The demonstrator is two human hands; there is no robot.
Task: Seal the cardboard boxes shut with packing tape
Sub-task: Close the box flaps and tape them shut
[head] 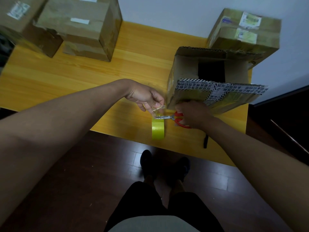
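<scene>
A plain room, likely in a home, serves as a parcel-packing spot: a yellow wooden table (66, 77) against a bare pale wall (167, 12), dark wooden plank floor (83, 164), and worn brown cardboard shipping boxes with labels (80, 27).

A yellow wood-grain worktop (70, 76) fills the middle of the view, its long boards running left to right and its near edge cutting diagonally down toward the right. Behind it stands a plain pale grey-white wall (167, 12), bare and evenly lit. Below the near edge lies a dark brown plank floor (93, 164) with a slight sheen that catches soft reflections. At the far right a dark piece of furniture (284, 114) with a thin pale edge stands beside the worktop. The light is dim and flat, with no hard shadows.
</scene>
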